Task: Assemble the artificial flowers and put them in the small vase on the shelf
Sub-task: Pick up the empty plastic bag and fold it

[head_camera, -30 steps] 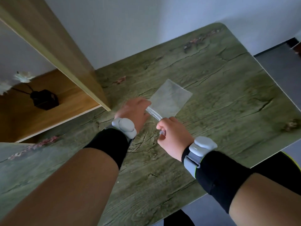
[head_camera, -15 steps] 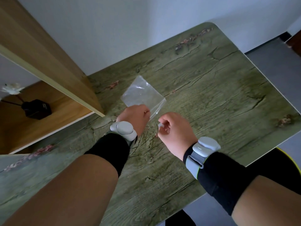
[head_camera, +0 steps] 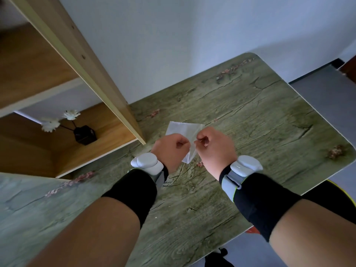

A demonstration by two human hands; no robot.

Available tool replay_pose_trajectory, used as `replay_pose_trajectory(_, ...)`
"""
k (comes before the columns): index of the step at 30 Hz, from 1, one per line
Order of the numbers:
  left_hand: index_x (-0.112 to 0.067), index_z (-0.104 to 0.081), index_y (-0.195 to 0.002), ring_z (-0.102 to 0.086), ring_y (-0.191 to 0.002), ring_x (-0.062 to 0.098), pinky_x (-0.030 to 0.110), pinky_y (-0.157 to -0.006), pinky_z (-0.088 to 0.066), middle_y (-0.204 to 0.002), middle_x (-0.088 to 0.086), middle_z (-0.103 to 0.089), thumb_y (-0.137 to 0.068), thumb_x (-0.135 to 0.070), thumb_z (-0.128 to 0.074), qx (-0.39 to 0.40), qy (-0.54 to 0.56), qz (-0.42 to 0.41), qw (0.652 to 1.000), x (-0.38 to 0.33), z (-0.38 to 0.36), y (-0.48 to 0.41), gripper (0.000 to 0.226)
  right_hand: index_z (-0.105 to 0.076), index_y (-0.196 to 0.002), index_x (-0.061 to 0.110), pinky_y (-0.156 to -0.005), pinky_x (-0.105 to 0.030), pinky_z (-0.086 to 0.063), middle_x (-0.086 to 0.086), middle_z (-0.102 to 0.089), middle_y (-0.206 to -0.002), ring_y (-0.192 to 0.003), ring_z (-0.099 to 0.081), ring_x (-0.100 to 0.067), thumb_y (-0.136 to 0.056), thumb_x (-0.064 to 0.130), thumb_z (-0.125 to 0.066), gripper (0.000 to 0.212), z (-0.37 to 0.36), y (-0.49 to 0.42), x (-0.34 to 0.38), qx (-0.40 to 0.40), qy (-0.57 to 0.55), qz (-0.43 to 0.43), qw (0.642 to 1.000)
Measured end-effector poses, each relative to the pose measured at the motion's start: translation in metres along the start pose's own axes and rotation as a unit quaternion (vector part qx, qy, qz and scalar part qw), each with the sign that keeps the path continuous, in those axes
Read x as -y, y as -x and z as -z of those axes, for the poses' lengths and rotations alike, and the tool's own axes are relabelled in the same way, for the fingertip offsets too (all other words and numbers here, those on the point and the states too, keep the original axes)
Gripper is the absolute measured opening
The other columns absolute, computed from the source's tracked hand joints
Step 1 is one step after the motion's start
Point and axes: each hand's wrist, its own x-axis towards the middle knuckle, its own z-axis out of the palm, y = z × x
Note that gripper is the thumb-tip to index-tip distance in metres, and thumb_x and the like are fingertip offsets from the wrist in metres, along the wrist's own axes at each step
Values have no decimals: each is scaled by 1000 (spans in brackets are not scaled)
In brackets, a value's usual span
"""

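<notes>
Left hand (head_camera: pixel 171 149): curled, fingers pinching the left side of the bag (head_camera: pixel 183 130), above the bench (head_camera: pixel 250 116).
Right hand (head_camera: pixel 213 147): curled, thumb and fingers pinching the bag's right side, just beside the left hand.
Bag: clear plastic, crumpled, held between both hands off the bench; one corner points down toward the near edge, the wide part lies toward the far edge. Contents cannot be told.
Vase (head_camera: pixel 84 134): small, dark, on the lower shelf (head_camera: pixel 107 128) at the bench's left side, well apart from the hands.
Flowers (head_camera: pixel 57 120): two white heads on dark stems in the vase, stems leaning left and away from the bench.
Wrists: grey bands and black sleeves on both.
</notes>
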Motion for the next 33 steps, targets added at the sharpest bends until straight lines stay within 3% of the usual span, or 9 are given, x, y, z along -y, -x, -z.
replay_pose_trajectory(6,-31,-70,-78,-60,-68,-3,14,-59,-39,-75,-18,-70,-86,-33,-62,-50,27,6,998,-8,24,15,12,-66,-90,13,-67,-39,-54,-4,-70,-82,-76,-66,-27,-87,11,-63,4,11,1,13,-4,21,7,1000)
replay_pose_trajectory(11,-30,-71,-77,-65,-65,4,25,-66,-53,-73,-17,-72,-86,-31,-63,-39,31,0,999,-16,41,26,12,-57,-114,16,-78,-36,-55,3,-68,-92,-84,-66,-18,-87,34,-69,34,26,6,31,28,-35,-86,995)
replay_pose_trajectory(13,-30,-71,-77,-67,-65,8,29,-69,-56,-73,-16,-72,-86,-30,-64,-29,31,-6,999,-21,45,31,12,-55,-122,20,-79,-40,-58,4,-71,-97,-85,-70,-18,-87,42,-66,43,30,9,38,28,-69,-125,989)
replay_pose_trajectory(18,-30,-71,-76,-65,-63,8,29,-69,-56,-73,-15,-72,-85,-32,-66,-26,25,-21,999,-34,48,38,10,-62,-111,26,-76,-46,-60,5,-71,-94,-79,-73,-20,-86,58,-54,41,45,15,50,32,-117,-148,982)
replay_pose_trajectory(24,-29,-72,-76,-67,-67,13,30,-70,-56,-74,-13,-72,-86,-31,-67,5,5,-51,999,-68,35,48,11,-69,-94,19,-75,-44,-58,-3,-75,-84,-78,-71,-27,-93,30,-54,19,89,30,41,21,-51,-145,988)
replay_pose_trajectory(28,-30,-71,-79,-65,-66,13,35,-71,-57,-75,-12,-71,-86,-32,-67,48,14,-77,996,-101,7,54,8,-68,-92,16,-73,-43,-58,-6,-74,-83,-79,-71,-29,-94,29,-51,21,125,50,13,-18,-35,-186,982)
replay_pose_trajectory(33,-33,-67,-82,-57,-63,5,24,-61,-41,-79,-15,-68,-90,-37,-63,113,-24,-151,982,-147,-49,66,10,-66,-97,15,-76,-36,-52,-6,-73,-92,-88,-66,-32,-95,26,-50,21,169,90,-44,-83,9,-253,964)
